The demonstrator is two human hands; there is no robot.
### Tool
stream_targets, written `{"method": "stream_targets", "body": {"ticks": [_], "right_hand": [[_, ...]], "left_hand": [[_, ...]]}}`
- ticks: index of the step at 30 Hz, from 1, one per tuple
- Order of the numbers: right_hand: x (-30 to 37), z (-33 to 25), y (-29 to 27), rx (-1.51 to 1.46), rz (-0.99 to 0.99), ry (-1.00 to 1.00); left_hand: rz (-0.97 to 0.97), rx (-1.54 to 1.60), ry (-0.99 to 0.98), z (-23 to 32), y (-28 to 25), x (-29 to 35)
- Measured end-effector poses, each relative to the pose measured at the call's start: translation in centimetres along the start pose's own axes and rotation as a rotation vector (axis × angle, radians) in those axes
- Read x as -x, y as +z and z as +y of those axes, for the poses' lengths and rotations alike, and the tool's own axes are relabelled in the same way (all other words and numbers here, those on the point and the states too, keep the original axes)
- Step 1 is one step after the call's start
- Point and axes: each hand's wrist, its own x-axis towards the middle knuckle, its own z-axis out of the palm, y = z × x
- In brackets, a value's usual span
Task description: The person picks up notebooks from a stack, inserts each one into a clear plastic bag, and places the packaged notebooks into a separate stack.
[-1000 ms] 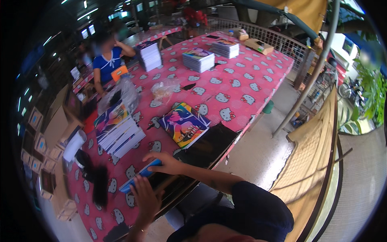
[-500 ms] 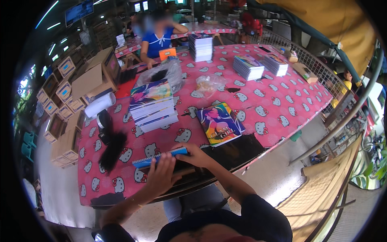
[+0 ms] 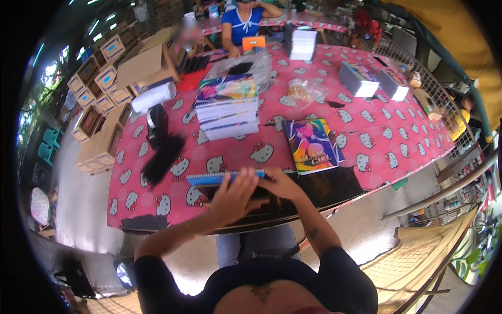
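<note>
At the near table edge a blue notebook with a coil binding stands tilted, its bound edge up. My left hand lies over its near side, fingers stretched out and touching the coil edge. At the right end, my right hand is closed around the notebook's corner; some of its fingers are hidden. Just beyond my right hand lies a colourful notebook with an illustrated cover. Farther left is a tall stack of coil-bound notebooks. A black board or mat lies under the table edge area at right.
A black brush-like bundle and a black tape roll lie at left, near a white roll. Clear plastic bags and more notebook stacks stand farther back. Cardboard boxes fill the left; a person sits opposite.
The view has shifted, so the table appears higher and farther right. My left hand has slid rightward along the notebook's coil edge, closer to my right hand, which keeps its hold on the corner.
</note>
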Motion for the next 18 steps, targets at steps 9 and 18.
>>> {"method": "stream_targets", "body": {"ticks": [9, 18], "right_hand": [[-0.6, -0.3, 0.0, 0.181, 0.027, -0.098], [-0.2, -4.6, -0.7, 0.174, 0.029, -0.033]], "left_hand": [[0.088, -0.050, -0.109, -0.6, -0.8, -1.9], [0.332, 0.245, -0.235, -2.0, -2.6, -2.7]]}}
